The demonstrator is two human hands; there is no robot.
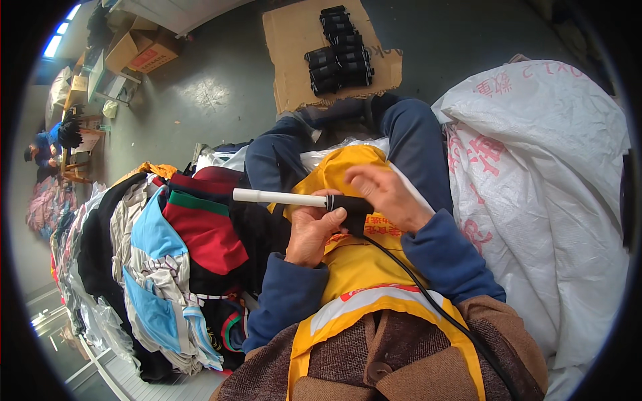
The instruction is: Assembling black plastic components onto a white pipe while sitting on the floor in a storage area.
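My left hand [310,234] is closed around a white tube [277,197] that points left, its thumb pressed against dark bands near the tube's right end. A black, thick wrapped piece [351,206] sits at that end, above my lap. From it a black cord [418,281] runs down to the lower right across my front. My right hand [388,194] hovers at the right of the black piece, its fingers apart and slightly blurred; nothing shows in them. Beneath both hands lies my yellow apron [354,267].
Several black bundles [341,57] lie in rows on a flat cardboard sheet [291,60] on the floor ahead. A large pile of clothes [157,267] stands at my left, big white woven sacks [535,187] at my right. At far left, a person in blue [45,146] sits near cardboard boxes [152,52].
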